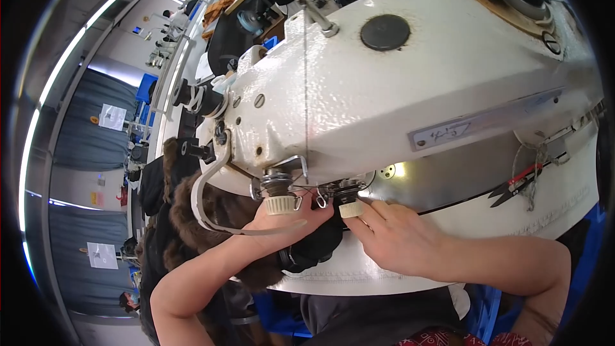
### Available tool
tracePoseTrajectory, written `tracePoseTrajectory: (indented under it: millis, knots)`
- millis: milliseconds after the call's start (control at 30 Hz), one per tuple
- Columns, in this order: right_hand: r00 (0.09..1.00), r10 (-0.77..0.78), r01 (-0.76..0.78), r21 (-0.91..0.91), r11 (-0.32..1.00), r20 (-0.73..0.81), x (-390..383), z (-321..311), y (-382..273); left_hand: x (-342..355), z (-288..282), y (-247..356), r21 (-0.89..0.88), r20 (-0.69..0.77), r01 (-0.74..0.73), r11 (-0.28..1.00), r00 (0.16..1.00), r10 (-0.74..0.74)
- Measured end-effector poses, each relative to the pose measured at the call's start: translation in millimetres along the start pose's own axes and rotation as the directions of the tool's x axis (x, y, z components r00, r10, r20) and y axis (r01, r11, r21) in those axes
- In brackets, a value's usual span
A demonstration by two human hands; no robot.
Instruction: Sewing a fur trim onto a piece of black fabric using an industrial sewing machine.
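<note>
A white sewing machine (346, 90) fills the upper right, its head end toward the left. My left hand (291, 218) reaches under that end beside a black garment (317, 243) with brown fur trim (192, 211). Tension knobs and the machine head hide its fingertips. My right hand (400, 237) is on the other side of the black cloth, its fingers bent and drawn together. Their tips sit by the cream tension knob (350, 209), and what they pinch is hidden. The needle area cannot be seen.
Small red-handled thread snips (517, 184) lie on the white machine table (557, 198) at the right. A curved metal lever (208, 208) sticks out from the machine head above my left forearm. Long workbenches and blue-grey curtains (96, 122) stand at the far left.
</note>
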State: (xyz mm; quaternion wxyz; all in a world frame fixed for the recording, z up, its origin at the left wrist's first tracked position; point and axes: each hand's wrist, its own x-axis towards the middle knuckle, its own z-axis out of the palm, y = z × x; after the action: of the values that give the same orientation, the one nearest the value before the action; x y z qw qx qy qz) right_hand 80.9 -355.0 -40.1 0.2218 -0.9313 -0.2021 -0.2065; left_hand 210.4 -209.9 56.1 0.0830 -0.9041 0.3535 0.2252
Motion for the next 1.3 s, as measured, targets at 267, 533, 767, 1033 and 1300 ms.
tracePoseTrajectory:
  millis: [267, 533, 767, 1033, 1300]
  knots:
    - [0.986, -0.043, 0.014, 0.179, 0.984, 0.16, 7.2, -3.8, 0.9, 14.5, 14.7, -69.8, -0.403, 0.03, -0.323, 0.857, 0.93, 0.365]
    - [0.983, -0.06, 0.027, 0.187, 0.982, 0.171, 9.6, -2.9, 5.8, 9.0, -23.5, -22.6, -0.415, 0.242, 0.235, 0.879, 0.96, -0.143]
    - [0.994, -0.011, 0.0, 0.105, 0.994, 0.108, 6.6, 3.3, 2.5, 18.8, 14.3, -52.5, -0.19, -0.205, -0.249, 0.95, 0.956, 0.209]
    - [0.985, 0.171, -0.17, 0.236, 0.957, 0.018, 9.0, 1.1, -11.3, 2.7, 0.5, -19.9, -0.79, 0.123, 0.207, 0.578, 0.976, -0.181]
    - [0.989, -0.13, 0.124, 0.077, 0.989, 0.069, 35.5, 33.2, -20.0, 8.9, 37.0, -18.4, -0.345, -0.264, 0.048, 0.937, 0.953, -0.146]
